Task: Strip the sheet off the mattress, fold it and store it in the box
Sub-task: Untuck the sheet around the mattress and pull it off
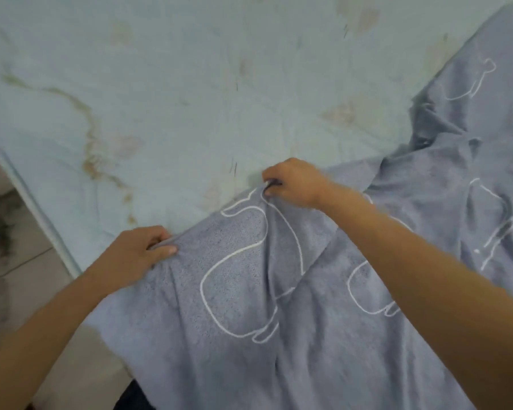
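Grey-blue printed terry sheet (308,335) heaped at the near right corner of the pale stained mattress (175,84).
Left hand (134,255) and right hand (293,182) pinch its edge; limp, light, probably best gathered by corners.

Grey-blue sheet (323,335) peeled partway off the pale mattress (175,99)

We see the sheet, printed with white outline shapes, lying rumpled over the near and right side. The mattress, light blue with brownish stains, lies bare across the far left.
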